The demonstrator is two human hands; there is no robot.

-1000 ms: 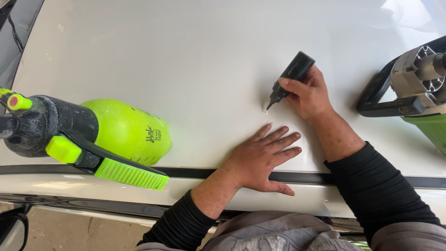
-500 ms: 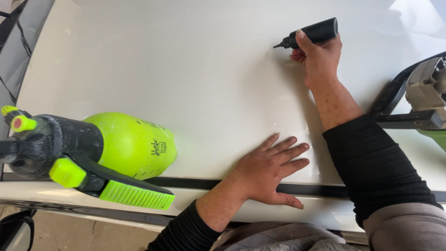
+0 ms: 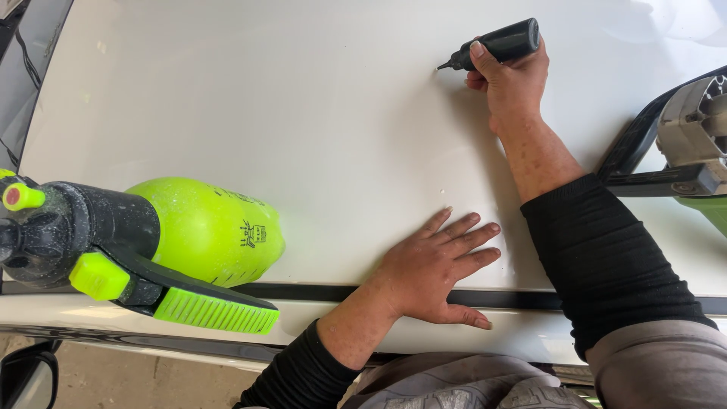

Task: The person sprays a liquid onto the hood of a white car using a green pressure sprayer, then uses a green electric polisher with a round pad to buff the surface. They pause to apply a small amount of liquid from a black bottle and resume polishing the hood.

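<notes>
My right hand (image 3: 512, 85) grips a small black squeeze bottle (image 3: 501, 44) with a thin nozzle, reached far out over a white car panel (image 3: 303, 113). The nozzle tip points left, just above the paint. My left hand (image 3: 432, 269) lies flat on the same panel near its front edge, fingers spread, holding nothing. A few small pale drops sit on the paint just beyond its fingertips. Both arms wear black sleeves.
A lime-green pump sprayer (image 3: 144, 242) with a black head lies on its side at the left. A grey and green power tool (image 3: 685, 148) with a black handle rests at the right edge. A black trim strip (image 3: 318, 291) runs along the panel's near edge.
My right hand has carried the bottle away from the spot beside my left hand, up to the far part of the panel. My left hand has stayed flat in place.
</notes>
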